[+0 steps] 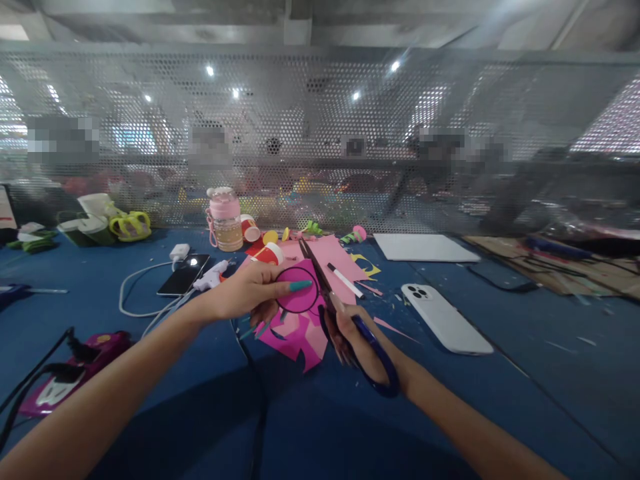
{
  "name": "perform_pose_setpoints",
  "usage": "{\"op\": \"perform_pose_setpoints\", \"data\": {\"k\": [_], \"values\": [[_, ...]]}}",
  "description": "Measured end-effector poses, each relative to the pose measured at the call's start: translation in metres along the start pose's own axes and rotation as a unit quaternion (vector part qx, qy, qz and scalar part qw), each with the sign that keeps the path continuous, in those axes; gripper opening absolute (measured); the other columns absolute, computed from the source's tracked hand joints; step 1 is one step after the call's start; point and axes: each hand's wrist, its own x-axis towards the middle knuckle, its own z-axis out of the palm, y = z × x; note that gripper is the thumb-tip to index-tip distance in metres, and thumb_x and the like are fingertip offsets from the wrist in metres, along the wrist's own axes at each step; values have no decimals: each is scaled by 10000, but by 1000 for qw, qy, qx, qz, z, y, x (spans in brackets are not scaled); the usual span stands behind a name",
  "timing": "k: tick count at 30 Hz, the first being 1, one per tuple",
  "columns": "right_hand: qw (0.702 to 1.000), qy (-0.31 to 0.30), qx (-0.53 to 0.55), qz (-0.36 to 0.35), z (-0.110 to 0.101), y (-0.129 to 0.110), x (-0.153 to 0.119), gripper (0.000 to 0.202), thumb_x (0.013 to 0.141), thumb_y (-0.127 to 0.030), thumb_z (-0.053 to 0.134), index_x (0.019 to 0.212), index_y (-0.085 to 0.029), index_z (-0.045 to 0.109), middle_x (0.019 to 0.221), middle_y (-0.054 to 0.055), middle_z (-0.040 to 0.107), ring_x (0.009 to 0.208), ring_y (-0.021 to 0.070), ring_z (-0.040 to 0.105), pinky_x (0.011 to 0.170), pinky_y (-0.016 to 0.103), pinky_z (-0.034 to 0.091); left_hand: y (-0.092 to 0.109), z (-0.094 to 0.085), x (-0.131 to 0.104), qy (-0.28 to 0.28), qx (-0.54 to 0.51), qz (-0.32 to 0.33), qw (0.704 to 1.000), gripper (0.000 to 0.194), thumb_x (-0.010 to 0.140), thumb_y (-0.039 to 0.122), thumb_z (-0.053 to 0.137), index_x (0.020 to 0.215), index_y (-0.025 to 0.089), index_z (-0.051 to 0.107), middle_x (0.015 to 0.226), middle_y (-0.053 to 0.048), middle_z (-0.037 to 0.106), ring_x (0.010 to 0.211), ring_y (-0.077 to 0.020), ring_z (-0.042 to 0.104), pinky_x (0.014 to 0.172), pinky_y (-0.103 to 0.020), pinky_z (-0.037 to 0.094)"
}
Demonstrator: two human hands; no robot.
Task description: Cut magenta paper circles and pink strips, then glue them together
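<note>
Magenta paper [304, 301], marked with a thin black circle, was pinched in the left hand [250, 288], its teal-nailed thumb lying flat across the drawn ring and the other fingers tucked beneath. The right hand [365, 337] gripped a pair of scissors [323, 283] by the blue handles, and the dark blades slanted up and away along the paper's right side. Whether they were biting into it, I could not tell.

Under and just below the left fingers lay ragged magenta offcuts [291, 341]; beyond the blades spread a paler pink sheet [345, 257], with a black-capped white marker [345, 280] on it. A glue gun [213, 275] rested left of the left hand, near a dark phone [183, 277]. To the right of the right hand lay a white phone [447, 320], camera side up.

Farther out on the blue table [310, 427] stood a pink-topped bottle [225, 217], while a purple power strip [107, 345] sat at left. A perforated metal screen [320, 113] rose behind everything.
</note>
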Motion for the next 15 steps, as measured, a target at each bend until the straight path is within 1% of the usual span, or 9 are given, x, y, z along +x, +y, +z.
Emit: {"op": "perform_pose_setpoints", "data": {"k": [4,9,12,15], "values": [[1000,-9,4,0,-5,6,3,594,759,-781,283,613,-219,409,501,-44,426,426,101,428,414,237,355,-1,-3,3,2,15,-15,1000,379,872,318,523,541,165,419,300,87,455,221,-28,382,274,-110,293],[996,-65,-61,-29,-15,0,4,610,769,-782,235,622,-219,418,524,-33,427,481,118,443,485,267,366,-1,-8,3,5,22,-27,999,405,845,358,559,513,164,432,312,65,471,235,-31,381,271,-118,297],[993,-93,-68,-25,-17,-7,3,620,765,-788,224,614,-219,420,507,-33,429,472,116,444,482,263,360,-3,-12,2,-15,33,-25,999,416,822,380,586,498,157,452,322,54,477,246,-28,374,264,-118,286],[993,-99,-67,-14,-16,-8,2,618,768,-782,236,593,-216,413,473,-37,431,440,103,435,460,246,357,-5,-17,0,-42,51,-13,998,411,800,381,612,497,152,455,321,64,456,244,-14,336,261,-110,250]]}}
